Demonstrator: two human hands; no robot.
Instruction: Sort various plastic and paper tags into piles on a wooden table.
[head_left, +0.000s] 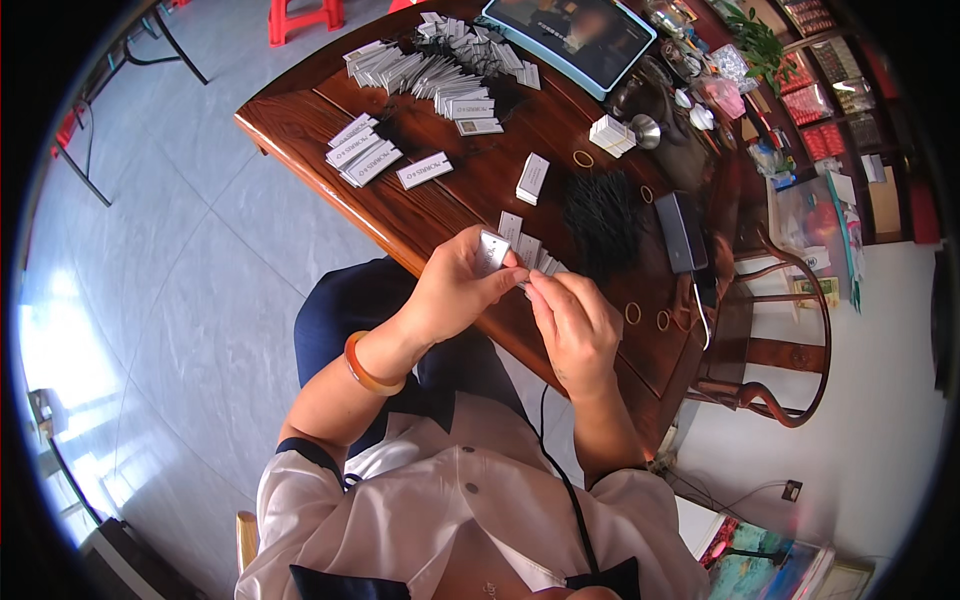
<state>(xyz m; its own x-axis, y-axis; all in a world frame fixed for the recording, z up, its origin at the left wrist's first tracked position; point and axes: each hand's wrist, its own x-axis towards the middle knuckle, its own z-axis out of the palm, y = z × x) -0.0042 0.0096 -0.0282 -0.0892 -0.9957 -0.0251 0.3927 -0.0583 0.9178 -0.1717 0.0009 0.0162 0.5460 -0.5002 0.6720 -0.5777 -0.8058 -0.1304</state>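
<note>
A white hang tag (491,254) is pinched between the thumb and fingers of my left hand (450,285), just over the near edge of the table. My right hand (577,322) meets it from the right, its thumb and fingers pressed together by my left thumb tip. What the right fingers grip is too small to make out. Just beyond my hands, a row of overlapping tags (527,243) lies on the wood. A heap of black strings (603,220) rests to the right of that row.
On the dark wooden table (480,185) lie stacked tags (360,152), a large pile of strung tags (430,85) and a small tag stack (533,178). A tablet (575,35) stands at the back. Rubber bands (633,313) and a dark box (680,233) are right, beside a wooden chair (790,355).
</note>
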